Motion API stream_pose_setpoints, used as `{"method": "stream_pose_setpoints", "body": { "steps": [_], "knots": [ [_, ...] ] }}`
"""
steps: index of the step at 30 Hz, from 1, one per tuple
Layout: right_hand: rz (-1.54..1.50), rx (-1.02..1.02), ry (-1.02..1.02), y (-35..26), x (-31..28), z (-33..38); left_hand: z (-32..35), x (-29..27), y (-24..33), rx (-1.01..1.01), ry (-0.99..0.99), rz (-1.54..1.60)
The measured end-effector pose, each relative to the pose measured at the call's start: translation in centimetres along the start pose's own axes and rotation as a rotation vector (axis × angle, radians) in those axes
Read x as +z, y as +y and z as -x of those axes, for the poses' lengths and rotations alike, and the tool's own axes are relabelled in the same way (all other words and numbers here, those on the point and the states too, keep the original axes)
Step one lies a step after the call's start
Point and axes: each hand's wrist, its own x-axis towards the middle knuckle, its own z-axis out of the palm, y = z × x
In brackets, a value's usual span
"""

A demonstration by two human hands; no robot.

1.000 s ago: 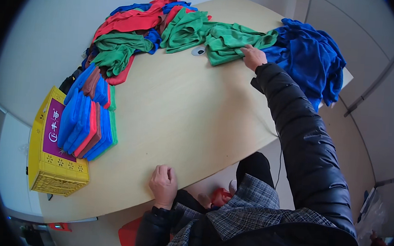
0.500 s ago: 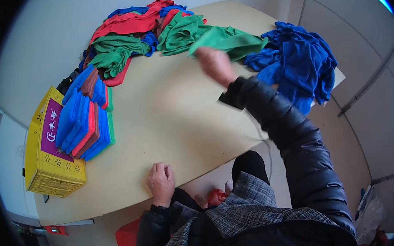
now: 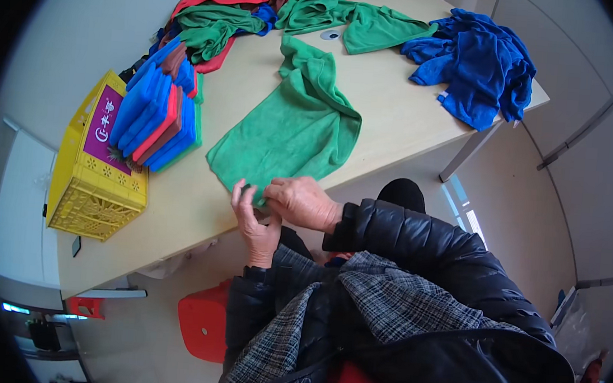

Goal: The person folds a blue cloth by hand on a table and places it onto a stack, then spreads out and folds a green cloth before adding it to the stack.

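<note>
Hands meet at the near edge of the bench (image 3: 398,127). Left hand (image 3: 257,224) and right hand (image 3: 302,202) both pinch the near corner of a green cloth (image 3: 290,129), fingers closed on its hem. Cloth lies spread flat mid-bench, far end rumpled. Folded cloth stack (image 3: 158,115) sits left, beside a yellow crate (image 3: 95,182); blue cloth heap (image 3: 478,65) far right.

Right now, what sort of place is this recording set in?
Probably a plain workroom or office set up for sorting cloths: a light wooden table heaped with coloured cloths, a yellow crate holding a folded stack, bare floor beneath.
</note>
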Motion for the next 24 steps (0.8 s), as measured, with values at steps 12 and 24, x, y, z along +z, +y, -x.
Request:
{"method": "stream_pose_setpoints", "body": {
  "steps": [12, 24],
  "knots": [
    [0.268, -0.063, -0.189, 1.5, -2.8, 2.5, 3.2, -6.5, 0.0, -0.258, 0.093, 0.254],
    [0.173, 0.098, -0.126, 8.7, -8.4, 3.3, 3.2, -12.3, -2.6, -0.32, 0.283, 0.253]
  ]
}}
